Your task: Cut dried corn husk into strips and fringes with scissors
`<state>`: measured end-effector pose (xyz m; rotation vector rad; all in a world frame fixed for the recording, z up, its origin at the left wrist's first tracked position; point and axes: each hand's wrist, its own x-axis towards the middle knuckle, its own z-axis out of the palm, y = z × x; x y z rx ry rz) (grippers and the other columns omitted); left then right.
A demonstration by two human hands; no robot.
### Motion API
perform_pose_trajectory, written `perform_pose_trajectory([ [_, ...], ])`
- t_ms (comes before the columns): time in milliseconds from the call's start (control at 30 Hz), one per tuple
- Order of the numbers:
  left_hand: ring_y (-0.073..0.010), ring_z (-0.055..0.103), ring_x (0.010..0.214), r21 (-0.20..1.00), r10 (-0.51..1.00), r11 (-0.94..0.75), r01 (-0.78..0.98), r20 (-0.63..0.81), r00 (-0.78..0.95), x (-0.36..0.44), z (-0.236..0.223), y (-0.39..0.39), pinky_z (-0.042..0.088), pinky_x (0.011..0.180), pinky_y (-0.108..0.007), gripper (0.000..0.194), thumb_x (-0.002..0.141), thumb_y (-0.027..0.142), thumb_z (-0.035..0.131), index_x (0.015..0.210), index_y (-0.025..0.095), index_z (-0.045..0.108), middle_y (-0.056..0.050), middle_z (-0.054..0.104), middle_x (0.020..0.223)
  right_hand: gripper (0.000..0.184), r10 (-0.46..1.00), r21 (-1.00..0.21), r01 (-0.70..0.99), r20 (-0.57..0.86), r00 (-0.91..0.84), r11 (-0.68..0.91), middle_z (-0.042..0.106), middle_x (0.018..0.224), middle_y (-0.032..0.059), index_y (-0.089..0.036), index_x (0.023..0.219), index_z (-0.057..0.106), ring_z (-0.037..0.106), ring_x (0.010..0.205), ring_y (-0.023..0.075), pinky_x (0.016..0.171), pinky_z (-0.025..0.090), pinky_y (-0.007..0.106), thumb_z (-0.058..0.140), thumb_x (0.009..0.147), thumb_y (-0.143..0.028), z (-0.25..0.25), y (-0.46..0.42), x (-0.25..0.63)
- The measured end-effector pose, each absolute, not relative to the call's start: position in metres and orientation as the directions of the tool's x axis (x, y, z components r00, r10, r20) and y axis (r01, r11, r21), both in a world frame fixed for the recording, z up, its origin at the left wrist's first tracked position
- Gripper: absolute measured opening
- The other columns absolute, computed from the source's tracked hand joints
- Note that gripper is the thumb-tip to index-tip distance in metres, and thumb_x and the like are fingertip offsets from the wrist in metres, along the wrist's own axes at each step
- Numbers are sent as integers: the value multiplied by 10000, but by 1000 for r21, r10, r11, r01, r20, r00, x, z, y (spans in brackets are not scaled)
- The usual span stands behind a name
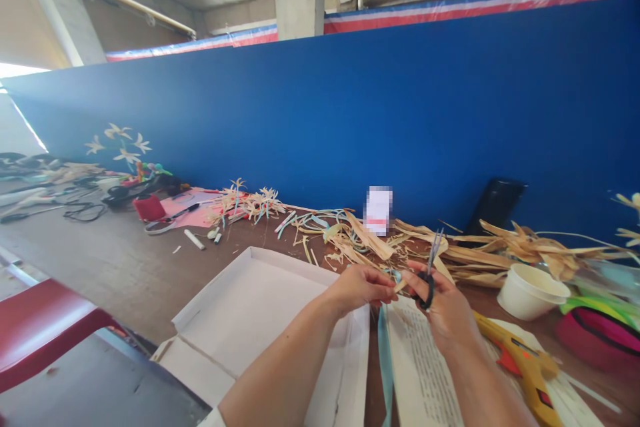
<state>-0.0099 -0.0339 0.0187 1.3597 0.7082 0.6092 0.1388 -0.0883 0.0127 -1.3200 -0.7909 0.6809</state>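
Observation:
My left hand is closed in a pinch on a thin dried leaf strip over the table. My right hand grips black-handled scissors with the blades pointing up, right beside that strip. A light blue ribbon hangs down below the two hands. A printed sheet of paper lies under my right wrist.
A white flat box lies open in front of me. Dried leaf strips, a white cup, a yellow glue gun and a pink-and-green pouch sit to the right. A blue wall backs the table; a red seat stands left.

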Motion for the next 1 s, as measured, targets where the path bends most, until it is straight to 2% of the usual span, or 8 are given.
perform_pose_trajectory([
  [167, -96, 541, 627, 992, 745, 113, 54, -120, 656, -10, 21, -35, 419, 616, -238, 370, 565, 438, 720, 740, 116, 664, -41, 632, 720, 487, 869, -995, -15, 79, 488, 99, 585, 587, -34, -190, 1002, 655, 505, 522, 110, 481, 383, 221, 778, 556, -339, 11, -87, 140],
  [333, -84, 516, 604, 994, 745, 101, 43, -105, 658, -10, 21, -36, 405, 592, -229, 368, 566, 444, 720, 731, 121, 661, -17, 598, 674, 453, 882, -996, -9, 73, 466, 87, 593, 570, -32, -185, 951, 665, 519, 530, 130, 506, 394, 248, 781, 552, -363, 14, -90, 135],
  [667, -79, 519, 589, 992, 732, 123, 24, -107, 673, -10, 18, -36, 409, 571, -216, 331, 539, 389, 744, 704, 121, 642, -2, 585, 642, 473, 917, -998, -31, 40, 396, 57, 572, 565, -36, -171, 996, 642, 481, 519, 122, 482, 341, 240, 780, 572, -330, 14, -89, 137],
  [1000, -91, 549, 590, 990, 744, 144, -6, -104, 660, -7, 17, -35, 431, 591, -229, 275, 535, 341, 737, 668, 122, 638, -17, 616, 645, 438, 920, -999, -6, 41, 389, 47, 586, 587, -31, -185, 1010, 633, 479, 520, 112, 492, 357, 236, 756, 615, -330, 12, -90, 136],
])
